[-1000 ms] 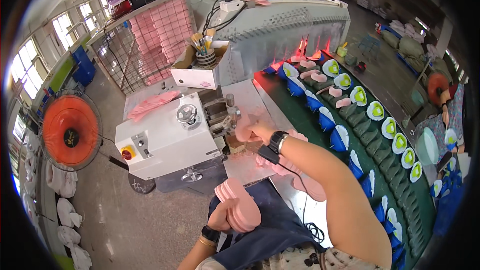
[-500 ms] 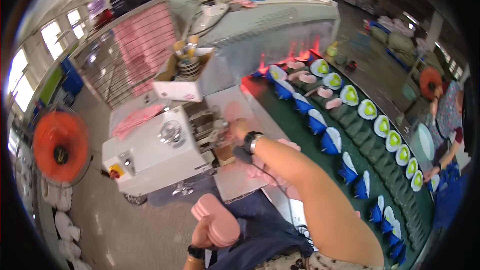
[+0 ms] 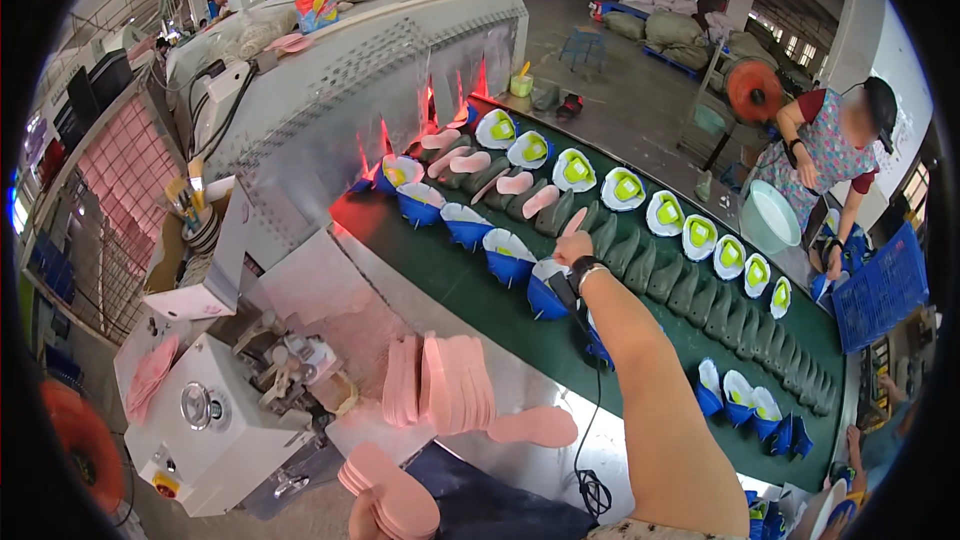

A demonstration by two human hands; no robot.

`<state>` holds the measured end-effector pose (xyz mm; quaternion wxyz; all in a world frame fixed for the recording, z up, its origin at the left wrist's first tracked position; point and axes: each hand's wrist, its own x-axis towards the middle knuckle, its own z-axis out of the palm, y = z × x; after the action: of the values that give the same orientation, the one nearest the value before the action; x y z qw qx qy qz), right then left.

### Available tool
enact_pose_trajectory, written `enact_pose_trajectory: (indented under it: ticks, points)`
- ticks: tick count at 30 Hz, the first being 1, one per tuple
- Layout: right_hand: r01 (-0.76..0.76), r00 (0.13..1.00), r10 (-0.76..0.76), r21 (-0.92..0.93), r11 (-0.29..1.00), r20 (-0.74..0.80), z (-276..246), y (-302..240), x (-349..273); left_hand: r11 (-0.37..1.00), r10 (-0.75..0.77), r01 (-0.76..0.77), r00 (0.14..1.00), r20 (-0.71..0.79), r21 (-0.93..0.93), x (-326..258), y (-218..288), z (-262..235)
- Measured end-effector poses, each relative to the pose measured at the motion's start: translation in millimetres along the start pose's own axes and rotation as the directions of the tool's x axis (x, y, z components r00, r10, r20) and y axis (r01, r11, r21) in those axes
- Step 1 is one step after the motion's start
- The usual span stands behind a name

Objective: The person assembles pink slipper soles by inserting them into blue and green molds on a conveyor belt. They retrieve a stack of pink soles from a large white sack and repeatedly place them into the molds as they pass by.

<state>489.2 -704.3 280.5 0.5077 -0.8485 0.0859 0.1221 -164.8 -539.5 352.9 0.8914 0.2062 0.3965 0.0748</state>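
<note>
My left hand (image 3: 366, 516), low in the picture, is closed round a stack of pink insoles (image 3: 392, 493). My right hand (image 3: 573, 248) reaches out over the green conveyor belt (image 3: 400, 250), its fingers closed on a single pink insole (image 3: 576, 220). That insole is just above a row of dark green shoe pieces (image 3: 625, 248) running along the belt. Farther up the row, several pieces carry a pink insole (image 3: 541, 201). Blue-and-white shoe uppers (image 3: 467, 225) line the near side of the belt. Beside the belt stand more upright pink insoles (image 3: 455, 385), and one lies flat (image 3: 535, 427).
A white machine (image 3: 215, 430) with a roller head stands at left, near a box of brushes (image 3: 195, 260). Red light glows at the heater housing (image 3: 330, 100). A co-worker (image 3: 810, 150) stands across the belt by a basin (image 3: 770, 218). A black cable (image 3: 592, 410) hangs by my right forearm.
My right hand has moved from the white machine to the shoe pieces on the belt, with an insole now visible in it. The view has turned right. My left hand keeps its stack.
</note>
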Motion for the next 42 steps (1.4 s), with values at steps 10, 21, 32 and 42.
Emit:
enact_pose_trajectory:
  ticks: [10, 21, 32, 42]
  points:
    - [0.356, 0.558, -0.544, 0.411, 0.839, 0.627, 76.5, -128.3, -207.9, 0.998, 0.026, -0.024, 0.999, 0.037, -0.064, -6.9, -5.2, 7.5]
    - [0.658, 0.247, -0.369, 0.124, 0.743, 0.896, 67.6, -48.5, -444.7, 0.982, 0.131, -0.108, 0.981, 0.145, -0.156, -34.2, 10.4, 51.6]
    - [0.364, 0.523, -0.285, 0.092, 0.927, 0.803, 227.8, -93.2, -401.7, 0.991, 0.067, -0.04, 0.973, 0.222, -0.125, -94.4, -10.7, 9.2]
    - [0.982, 0.186, -0.764, -0.099, 0.159, 0.618, 218.8, -81.7, -346.1, 0.994, 0.036, -0.029, 0.997, 0.066, -0.102, -87.7, -1.5, -17.2]
